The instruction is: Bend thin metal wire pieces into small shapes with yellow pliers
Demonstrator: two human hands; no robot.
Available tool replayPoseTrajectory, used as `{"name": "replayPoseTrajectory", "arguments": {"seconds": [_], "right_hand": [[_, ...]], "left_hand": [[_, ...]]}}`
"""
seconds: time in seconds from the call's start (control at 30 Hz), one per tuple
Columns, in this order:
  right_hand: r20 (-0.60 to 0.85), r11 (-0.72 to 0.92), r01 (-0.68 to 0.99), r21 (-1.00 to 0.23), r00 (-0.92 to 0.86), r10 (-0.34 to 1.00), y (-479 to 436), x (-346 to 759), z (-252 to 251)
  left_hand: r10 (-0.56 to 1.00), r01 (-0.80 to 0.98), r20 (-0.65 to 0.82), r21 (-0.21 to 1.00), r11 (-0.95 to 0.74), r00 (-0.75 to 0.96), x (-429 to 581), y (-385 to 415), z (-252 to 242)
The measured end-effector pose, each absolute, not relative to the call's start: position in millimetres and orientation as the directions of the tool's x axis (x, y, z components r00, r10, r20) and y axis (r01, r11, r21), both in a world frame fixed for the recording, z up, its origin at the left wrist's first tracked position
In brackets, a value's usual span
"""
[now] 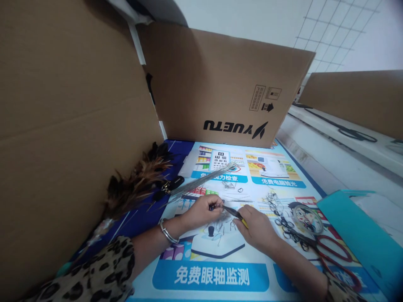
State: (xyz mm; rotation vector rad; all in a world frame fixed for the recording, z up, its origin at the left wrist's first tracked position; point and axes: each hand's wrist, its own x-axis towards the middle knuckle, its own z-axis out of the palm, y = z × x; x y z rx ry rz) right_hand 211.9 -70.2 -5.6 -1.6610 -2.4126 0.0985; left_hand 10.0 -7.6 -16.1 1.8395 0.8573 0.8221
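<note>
My right hand (pixel 258 230) is closed around the yellow handles of a pair of pliers (pixel 232 211), whose jaws point left. Their tips meet a small dark, shiny piece (pixel 215 206) that my left hand (pixel 204 212) pinches between thumb and fingers; its kind is too small to make out. Beneath and between the hands, short bent bits of wire (pixel 222 232) lie scattered on the printed sheet. Behind my left hand lies a long bundle of thin silvery wires (pixel 204 178), slanting from lower left to upper right.
Red-handled scissors (pixel 335 249) lie at the right, beside a clear round roll (pixel 307 219) and several dark wire loops (pixel 283 224). A teal box (pixel 362 230) stands further right. Brown feathers (pixel 134 184) and a black key fob (pixel 173 183) lie left. Cardboard panels (pixel 220 84) wall the left and back.
</note>
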Motion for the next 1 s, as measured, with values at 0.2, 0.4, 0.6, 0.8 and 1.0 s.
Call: {"name": "replayPoseTrajectory", "arguments": {"seconds": [0.2, 0.4, 0.6, 0.8, 1.0], "right_hand": [[0.141, 0.373, 0.908, -0.189, -0.351, 0.926, -69.2, 212.9, -6.0], [0.132, 0.373, 0.911, -0.175, -0.353, 0.926, -69.0, 213.1, -7.8], [0.149, 0.375, 0.912, -0.169, -0.352, 0.924, -69.2, 212.4, -8.9], [0.171, 0.382, 0.907, -0.179, -0.354, 0.920, -68.4, 212.3, -9.7], [0.167, 0.376, 0.901, -0.218, -0.345, 0.924, -68.9, 211.6, -9.2]], "left_hand": [[0.828, 0.221, 0.176, 0.915, -0.337, 0.532, 10.0, -8.3, -13.5], [0.818, 0.213, 0.177, 0.916, -0.341, 0.547, 10.0, -7.6, -14.0], [0.822, 0.194, 0.176, 0.925, -0.326, 0.542, 9.7, -8.4, -10.8], [0.827, 0.151, 0.120, 0.959, -0.239, 0.549, 9.7, -8.8, -12.9], [0.832, 0.098, 0.086, 0.981, -0.166, 0.548, 10.2, -8.2, -15.4]]}}
